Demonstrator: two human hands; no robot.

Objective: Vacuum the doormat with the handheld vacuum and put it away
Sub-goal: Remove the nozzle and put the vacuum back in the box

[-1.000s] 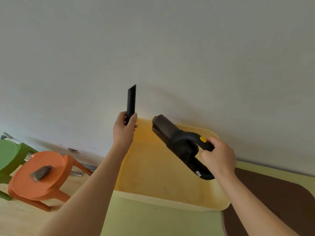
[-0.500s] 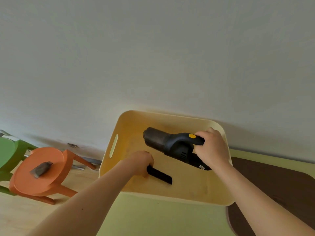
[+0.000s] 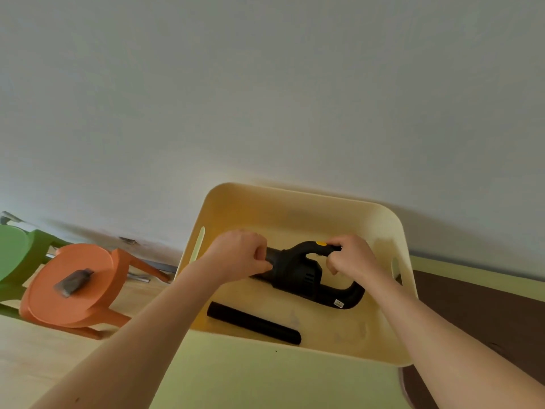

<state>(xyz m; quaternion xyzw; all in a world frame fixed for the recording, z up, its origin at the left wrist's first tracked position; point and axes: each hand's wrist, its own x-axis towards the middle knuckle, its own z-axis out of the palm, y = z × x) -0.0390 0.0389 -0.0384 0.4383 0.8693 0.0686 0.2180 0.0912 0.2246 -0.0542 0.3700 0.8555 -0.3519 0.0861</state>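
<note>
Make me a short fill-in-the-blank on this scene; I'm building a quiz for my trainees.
1. Both hands hold the black handheld vacuum inside the pale ____ bin.
2. The detached black nozzle lies on the bin's ____.
3. The right hand has its grip on the vacuum's ____.
4. A grey object rests on the ____ stool.

Answers: yellow; floor; handle; orange

- A black handheld vacuum [image 3: 300, 276] with a yellow button on its looped handle lies on its side inside a pale yellow bin [image 3: 298, 202].
- Its detached black nozzle [image 3: 253, 323] lies flat near the bin's front wall.
- A brown doormat [image 3: 483, 314] lies right of the bin.
</note>
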